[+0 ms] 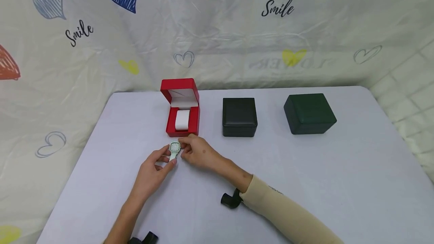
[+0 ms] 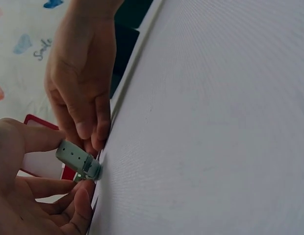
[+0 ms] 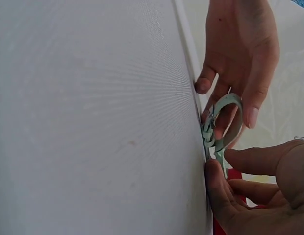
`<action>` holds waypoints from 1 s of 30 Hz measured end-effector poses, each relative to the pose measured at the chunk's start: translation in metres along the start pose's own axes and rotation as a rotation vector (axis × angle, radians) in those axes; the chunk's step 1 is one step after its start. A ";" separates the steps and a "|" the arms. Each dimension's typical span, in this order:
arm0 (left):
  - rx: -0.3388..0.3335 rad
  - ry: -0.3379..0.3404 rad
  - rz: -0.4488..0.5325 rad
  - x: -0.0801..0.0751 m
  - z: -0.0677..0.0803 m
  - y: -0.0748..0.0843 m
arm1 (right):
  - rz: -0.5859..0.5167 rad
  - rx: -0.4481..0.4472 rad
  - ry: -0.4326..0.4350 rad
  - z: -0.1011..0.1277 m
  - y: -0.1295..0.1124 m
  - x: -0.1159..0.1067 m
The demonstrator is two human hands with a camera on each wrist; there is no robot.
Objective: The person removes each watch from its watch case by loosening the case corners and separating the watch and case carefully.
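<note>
A pale green wristwatch is held just above the white table, in front of an open red box with a white cushion inside. My left hand pinches the strap from below, thumb on one side and fingers on the other. My right hand grips the watch from the right with curled fingers. In the left wrist view the strap lies between the left hand's thumb and fingers, with the right hand above. In the right wrist view the strap forms a loop between the left hand and right hand.
A shut black box stands right of the red box, and a shut dark green box farther right. A heart-patterned cloth hangs behind the table. Black wrist straps sit on both forearms.
</note>
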State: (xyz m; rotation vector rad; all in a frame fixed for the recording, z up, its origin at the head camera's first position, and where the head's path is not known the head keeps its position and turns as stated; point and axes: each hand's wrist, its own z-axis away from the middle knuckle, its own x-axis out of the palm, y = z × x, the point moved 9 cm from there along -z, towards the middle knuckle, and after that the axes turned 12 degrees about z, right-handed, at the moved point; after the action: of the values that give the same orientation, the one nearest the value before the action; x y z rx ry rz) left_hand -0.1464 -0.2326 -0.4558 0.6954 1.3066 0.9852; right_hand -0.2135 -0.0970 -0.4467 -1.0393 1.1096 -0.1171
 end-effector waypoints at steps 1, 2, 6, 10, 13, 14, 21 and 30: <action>-0.003 0.000 -0.001 0.000 0.000 0.000 | 0.000 0.000 0.001 0.000 0.000 0.000; -0.006 0.000 -0.002 0.000 0.000 0.000 | -0.001 -0.003 0.004 0.000 0.000 0.000; -0.012 -0.005 0.012 0.000 -0.001 0.000 | -0.013 -0.006 0.006 0.001 0.001 -0.001; -0.014 -0.016 0.036 0.001 0.000 0.000 | -0.030 0.000 0.006 0.002 0.002 -0.001; -0.014 -0.017 0.042 0.001 0.000 0.000 | -0.040 0.004 0.005 0.004 0.003 -0.002; -0.015 -0.018 0.044 0.001 0.000 0.000 | -0.042 0.004 0.005 0.005 0.004 -0.002; 0.013 0.010 0.036 0.000 0.000 0.004 | -0.046 -0.014 0.014 0.008 0.004 -0.005; 0.175 0.167 0.018 -0.009 0.002 0.021 | -0.018 0.003 0.074 0.016 0.003 -0.025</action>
State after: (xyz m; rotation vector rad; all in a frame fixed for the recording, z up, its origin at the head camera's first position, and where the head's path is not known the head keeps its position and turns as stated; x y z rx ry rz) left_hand -0.1485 -0.2311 -0.4329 0.7718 1.5493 0.9676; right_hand -0.2146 -0.0712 -0.4310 -1.0495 1.1671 -0.1722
